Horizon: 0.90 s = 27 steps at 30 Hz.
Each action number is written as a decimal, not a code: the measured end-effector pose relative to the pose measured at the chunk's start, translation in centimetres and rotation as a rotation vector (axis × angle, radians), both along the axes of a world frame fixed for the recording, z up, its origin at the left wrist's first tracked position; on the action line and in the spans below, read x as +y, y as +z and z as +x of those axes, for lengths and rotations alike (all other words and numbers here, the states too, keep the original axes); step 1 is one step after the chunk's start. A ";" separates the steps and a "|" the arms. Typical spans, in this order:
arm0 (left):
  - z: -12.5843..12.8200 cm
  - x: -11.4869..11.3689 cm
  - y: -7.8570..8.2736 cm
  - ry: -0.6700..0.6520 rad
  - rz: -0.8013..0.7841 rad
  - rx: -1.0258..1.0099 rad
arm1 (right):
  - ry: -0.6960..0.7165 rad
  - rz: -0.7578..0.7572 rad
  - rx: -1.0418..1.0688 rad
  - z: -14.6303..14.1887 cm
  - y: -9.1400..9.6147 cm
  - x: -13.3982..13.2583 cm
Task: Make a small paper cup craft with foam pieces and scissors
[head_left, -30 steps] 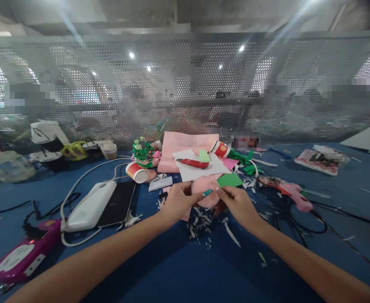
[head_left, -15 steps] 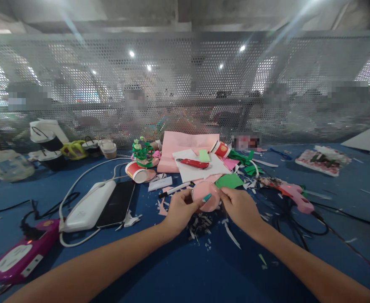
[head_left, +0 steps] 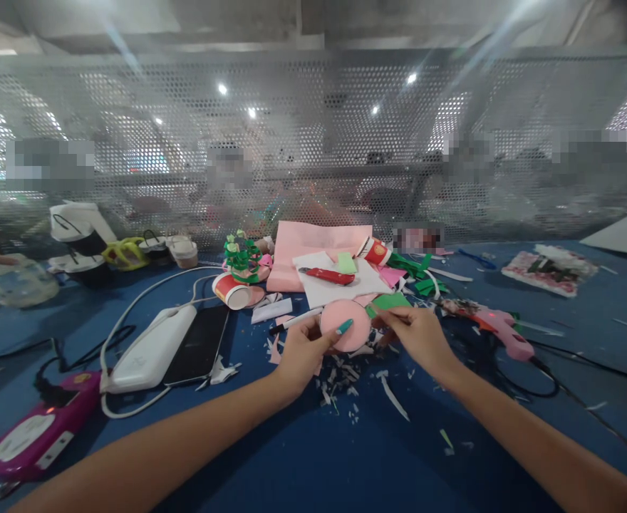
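My left hand [head_left: 303, 351] is closed on a round pink disc [head_left: 345, 325], thumb pressed on its face, just above the blue table [head_left: 303, 456]. My right hand [head_left: 419, 335] sits at the disc's right edge, fingers pinched together near a green paper piece [head_left: 391, 302]; what they pinch is too small to make out. Paper scraps [head_left: 345, 377] lie under both hands.
A white power bank [head_left: 153, 348] and black phone [head_left: 200, 344] lie to the left, with cables. A red utility knife [head_left: 328, 276] rests on white paper behind. A pink glue gun [head_left: 498, 329] with black cord lies right. A perforated metal screen [head_left: 313, 142] closes the back.
Both hands rose slightly and moved away from me with the disc. My right hand shifted rightward, off the disc's front toward its right edge.
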State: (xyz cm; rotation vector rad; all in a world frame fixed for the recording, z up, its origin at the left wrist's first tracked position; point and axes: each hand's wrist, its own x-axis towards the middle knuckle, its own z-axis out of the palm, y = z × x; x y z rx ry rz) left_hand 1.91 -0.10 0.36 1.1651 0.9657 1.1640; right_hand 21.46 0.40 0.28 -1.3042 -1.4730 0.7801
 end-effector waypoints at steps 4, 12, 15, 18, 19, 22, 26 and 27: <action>0.1 0.0 0.1 -0.002 -0.018 -0.023 | 0.018 -0.072 0.169 0.7 -0.2 0.8; 0.2 -0.1 0.4 0.011 -0.039 0.018 | -0.070 -0.097 0.260 1.0 0.2 0.7; 0.0 -0.2 0.3 0.000 -0.036 0.048 | -0.131 -0.076 0.210 1.1 0.4 0.7; -0.1 -0.2 0.3 -0.014 -0.029 0.041 | -0.153 -0.051 0.139 1.3 0.3 0.8; -0.1 -0.2 0.3 -0.016 -0.033 0.034 | -0.138 -0.044 0.137 1.4 0.2 0.9; 0.0 -0.1 0.3 -0.025 -0.038 0.001 | -0.019 -0.038 0.198 1.5 -0.2 1.2; 0.0 -0.1 0.3 -0.023 -0.039 -0.020 | 0.112 0.014 0.174 1.2 -0.6 1.3; 0.1 -0.1 0.3 -0.016 -0.043 -0.015 | 0.120 0.030 0.163 1.1 -0.7 1.2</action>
